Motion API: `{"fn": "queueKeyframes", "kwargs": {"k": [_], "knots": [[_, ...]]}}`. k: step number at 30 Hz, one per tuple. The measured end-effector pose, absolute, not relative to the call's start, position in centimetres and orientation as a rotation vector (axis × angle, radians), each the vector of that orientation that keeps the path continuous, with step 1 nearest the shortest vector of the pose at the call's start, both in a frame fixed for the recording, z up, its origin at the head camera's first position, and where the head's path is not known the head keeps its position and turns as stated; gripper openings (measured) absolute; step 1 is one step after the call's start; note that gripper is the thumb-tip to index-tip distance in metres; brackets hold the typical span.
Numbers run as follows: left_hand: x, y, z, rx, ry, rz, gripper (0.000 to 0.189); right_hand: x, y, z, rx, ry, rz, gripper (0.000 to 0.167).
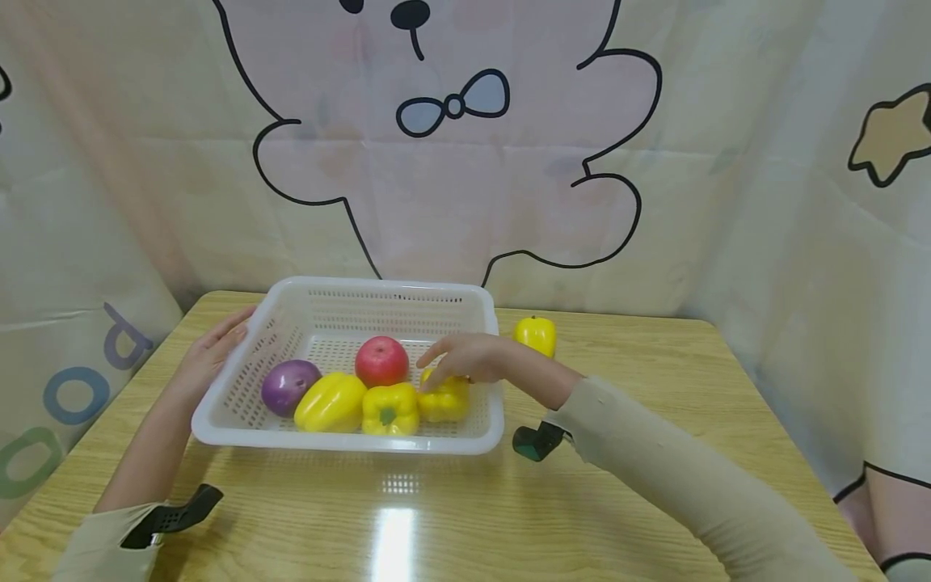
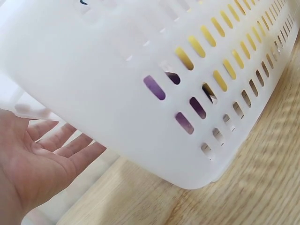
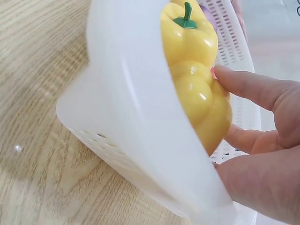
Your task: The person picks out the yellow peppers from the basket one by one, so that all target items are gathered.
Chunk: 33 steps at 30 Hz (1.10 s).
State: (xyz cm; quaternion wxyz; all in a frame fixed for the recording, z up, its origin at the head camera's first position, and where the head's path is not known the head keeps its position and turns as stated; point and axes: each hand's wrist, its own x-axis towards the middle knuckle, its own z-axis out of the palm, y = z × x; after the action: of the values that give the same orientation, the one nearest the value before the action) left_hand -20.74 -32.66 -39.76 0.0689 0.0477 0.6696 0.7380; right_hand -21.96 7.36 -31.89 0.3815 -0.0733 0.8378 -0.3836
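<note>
In the head view, a white perforated plastic basket [image 1: 347, 440] stands on the table. It contains a round purple item [image 1: 289, 386], a long lobed yellow item [image 1: 331, 402], a red apple [image 1: 381, 361] and a yellow bell pepper [image 1: 389, 408] with a green stem. At the basket's right end, my right hand [image 1: 469, 357] holds another yellow bell pepper [image 1: 445, 402], its fingers and thumb spread about it in the right wrist view. My left hand [image 1: 212, 356] rests against the basket's left side, fingers [image 2: 82, 157] nearly straight beneath the rim.
One more yellow bell pepper [image 1: 535, 335] sits on the wooden table [image 1: 625, 485], behind my right forearm and outside the basket. A printed curtain [image 1: 451, 210] hangs behind the table's back edge and along both sides.
</note>
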Motion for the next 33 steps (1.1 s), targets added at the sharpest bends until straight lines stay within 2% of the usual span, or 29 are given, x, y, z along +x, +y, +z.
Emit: {"fn": "queueKeyframes", "kwargs": {"k": [33], "knots": [[-20.59, -32.62, -39.66, 0.196, 1.975, 2.258, 0.029, -21.76, 7.2, -31.32, -0.284, 2.142, -0.862, 0.056]]}}
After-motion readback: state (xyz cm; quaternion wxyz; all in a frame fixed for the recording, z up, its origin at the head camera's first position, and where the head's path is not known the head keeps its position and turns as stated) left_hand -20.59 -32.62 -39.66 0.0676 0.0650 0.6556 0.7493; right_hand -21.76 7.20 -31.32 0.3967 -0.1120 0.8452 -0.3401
